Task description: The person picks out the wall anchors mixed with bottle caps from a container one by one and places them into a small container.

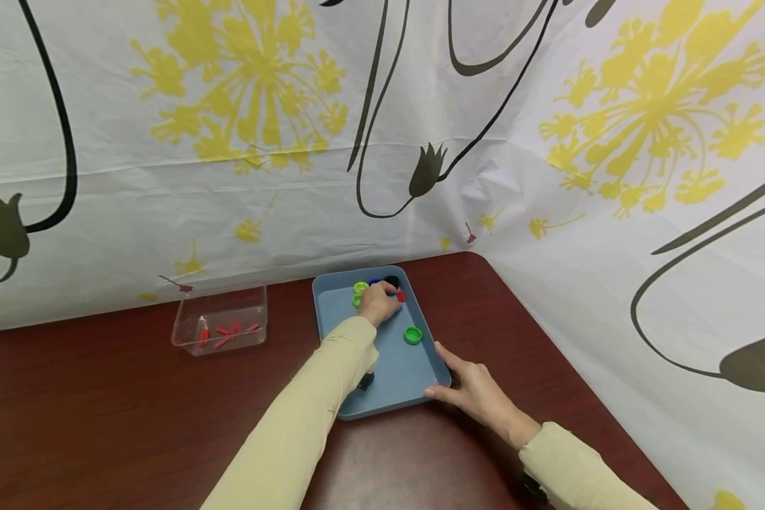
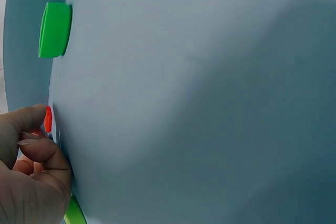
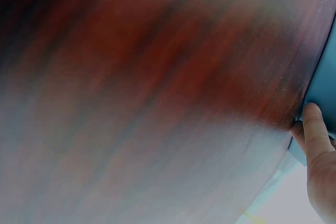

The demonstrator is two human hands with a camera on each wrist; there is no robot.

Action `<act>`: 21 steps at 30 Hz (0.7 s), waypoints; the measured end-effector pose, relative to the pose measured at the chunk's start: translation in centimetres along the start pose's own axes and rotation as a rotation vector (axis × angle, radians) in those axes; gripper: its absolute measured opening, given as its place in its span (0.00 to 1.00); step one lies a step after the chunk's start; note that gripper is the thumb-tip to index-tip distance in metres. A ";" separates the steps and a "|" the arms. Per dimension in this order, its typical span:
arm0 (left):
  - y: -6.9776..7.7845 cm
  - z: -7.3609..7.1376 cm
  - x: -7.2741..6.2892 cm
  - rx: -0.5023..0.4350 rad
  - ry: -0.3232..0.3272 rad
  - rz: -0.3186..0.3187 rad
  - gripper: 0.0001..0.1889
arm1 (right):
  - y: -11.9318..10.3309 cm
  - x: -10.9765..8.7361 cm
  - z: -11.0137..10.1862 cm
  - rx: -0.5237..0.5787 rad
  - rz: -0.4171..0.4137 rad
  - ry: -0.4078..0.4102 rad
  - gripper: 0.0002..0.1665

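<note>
Inside the blue tray (image 1: pixel 395 368), my left hand (image 1: pixel 379 303) reaches to the far right part. Its thumb and fingertips pinch a small red piece (image 1: pixel 401 296) beside the tray's right wall; in the left wrist view the red piece (image 2: pixel 48 119) shows at the fingertips. A black round piece (image 1: pixel 392 281) and a blue one, partly hidden, lie just beyond this hand. Two yellow-green caps (image 1: pixel 360 287) are to its left. Nearer me sits a green round cap (image 1: pixel 413 335). My right hand (image 1: pixel 474 389) holds the tray's near right corner, fingers along the outer side and thumb at the near edge.
A clear plastic box (image 1: pixel 219 319) with several red pieces (image 1: pixel 232 330) stands left of the tray on the dark red-brown table (image 1: pixel 134 411). A white patterned sheet (image 1: pixel 293 212) hangs behind the table and along its right side.
</note>
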State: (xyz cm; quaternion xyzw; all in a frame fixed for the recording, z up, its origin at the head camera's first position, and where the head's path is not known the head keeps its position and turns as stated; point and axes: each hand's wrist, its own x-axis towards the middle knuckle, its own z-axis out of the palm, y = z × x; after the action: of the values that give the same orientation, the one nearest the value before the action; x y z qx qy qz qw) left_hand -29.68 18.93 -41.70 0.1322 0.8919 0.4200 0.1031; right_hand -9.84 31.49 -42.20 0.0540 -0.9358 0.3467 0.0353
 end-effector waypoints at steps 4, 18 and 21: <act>-0.2 0.4 0.2 0.027 0.024 0.039 0.16 | -0.1 0.0 0.1 0.004 -0.001 0.004 0.50; -0.6 1.3 0.4 0.040 0.085 0.054 0.12 | -0.1 0.0 0.0 0.008 0.005 -0.004 0.50; -1.5 2.5 1.9 0.063 0.128 0.085 0.11 | 0.0 0.0 -0.1 0.002 0.001 0.004 0.50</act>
State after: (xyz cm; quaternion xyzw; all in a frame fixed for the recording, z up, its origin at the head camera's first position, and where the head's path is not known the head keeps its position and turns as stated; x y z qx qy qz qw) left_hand -31.01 20.42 -44.56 0.1459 0.9031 0.4032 0.0236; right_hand -9.84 31.54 -42.12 0.0527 -0.9354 0.3478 0.0371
